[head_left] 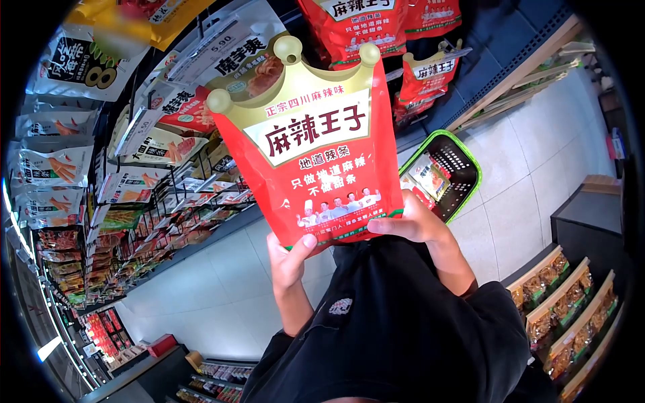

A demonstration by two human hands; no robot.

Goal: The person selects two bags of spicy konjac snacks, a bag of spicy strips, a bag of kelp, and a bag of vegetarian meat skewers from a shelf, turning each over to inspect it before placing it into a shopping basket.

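My feed bright, store light even, shadows soft. Centre packet sharp, print readable, mild sheen on its gold rim. Pale floor slightly washed out. Strong fisheye: left shelves bend, black vignette rings frame. Top-left yellow bag smeared, out of focus. Goods toward lower left small, soft. White light strip glares at lower-left edge. Black shirt shows little detail.

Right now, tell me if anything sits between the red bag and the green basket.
Nothing visible does. The left hand and right hand grip the red bag at its bottom edge; the green basket lies open-topped beside the right hand.
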